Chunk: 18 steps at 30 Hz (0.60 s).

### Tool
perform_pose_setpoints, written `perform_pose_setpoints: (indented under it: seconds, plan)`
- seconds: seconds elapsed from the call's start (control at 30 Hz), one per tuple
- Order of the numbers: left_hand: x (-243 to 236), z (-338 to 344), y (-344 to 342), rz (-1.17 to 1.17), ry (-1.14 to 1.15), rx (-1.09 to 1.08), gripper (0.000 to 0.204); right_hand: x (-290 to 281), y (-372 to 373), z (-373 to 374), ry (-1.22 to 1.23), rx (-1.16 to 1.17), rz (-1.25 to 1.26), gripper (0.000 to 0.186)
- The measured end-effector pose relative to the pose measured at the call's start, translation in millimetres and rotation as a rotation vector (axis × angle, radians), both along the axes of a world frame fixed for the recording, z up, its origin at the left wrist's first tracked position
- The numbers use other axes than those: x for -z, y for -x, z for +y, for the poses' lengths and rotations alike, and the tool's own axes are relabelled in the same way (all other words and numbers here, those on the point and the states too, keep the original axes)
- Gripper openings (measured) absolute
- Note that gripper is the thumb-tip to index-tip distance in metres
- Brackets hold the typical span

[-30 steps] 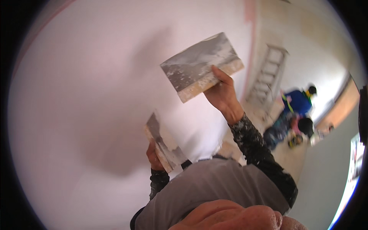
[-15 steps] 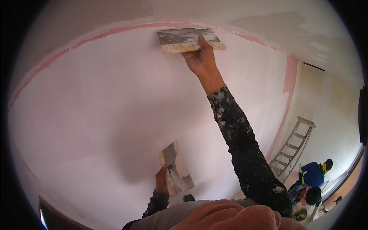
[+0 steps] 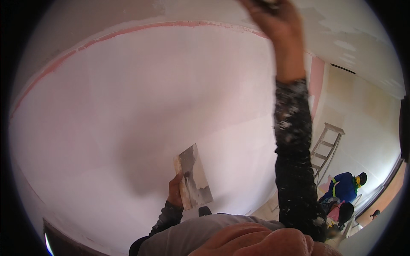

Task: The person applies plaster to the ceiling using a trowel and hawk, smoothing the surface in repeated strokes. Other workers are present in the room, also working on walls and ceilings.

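My left hand (image 3: 174,191), low in the middle, is closed round the pale edge of a wide putty knife (image 3: 194,177). Its grey metal blade is tilted and carries light filler. My right hand (image 3: 282,19) reaches up to the top edge of the picture, smeared by motion. Its fingers curl round a dark and pale piece of a second wide putty knife (image 3: 269,5), most of which lies outside the picture. The pinkish-white plastered wall (image 3: 98,123) fills the space in front of me, with a bare pink strip (image 3: 141,29) along its top.
Overhead spans a patchy grey-white ceiling (image 3: 102,15). To the right stands a stepladder (image 3: 326,147). Near it are a person in blue (image 3: 346,185) and another in a dark cap (image 3: 345,212). A dark panel (image 3: 57,239) edges the lower left.
My right hand has swung right and up with its putty knife, off the top of the wall. The left putty knife has risen slightly in the picture.
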<state>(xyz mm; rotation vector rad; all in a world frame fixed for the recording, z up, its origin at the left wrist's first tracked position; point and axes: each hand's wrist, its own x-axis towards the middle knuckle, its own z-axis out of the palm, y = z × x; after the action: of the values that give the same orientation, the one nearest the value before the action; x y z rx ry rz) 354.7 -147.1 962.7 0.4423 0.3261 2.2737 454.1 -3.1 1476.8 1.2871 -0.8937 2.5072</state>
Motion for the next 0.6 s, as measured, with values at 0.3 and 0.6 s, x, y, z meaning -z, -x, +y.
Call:
perform_pose_setpoints:
  seconds: [0.3, 0.6]
  plan:
    - [-13, 144, 579, -0.104, -0.011, 0.098, 0.051, 103, 462, 168, 0.017, 0.556, 0.179, 0.028]
    - [101, 171, 450, -0.159, -0.066, 0.033, 0.051, 239, 552, 233, 0.021, 0.489, -0.293, 0.039]
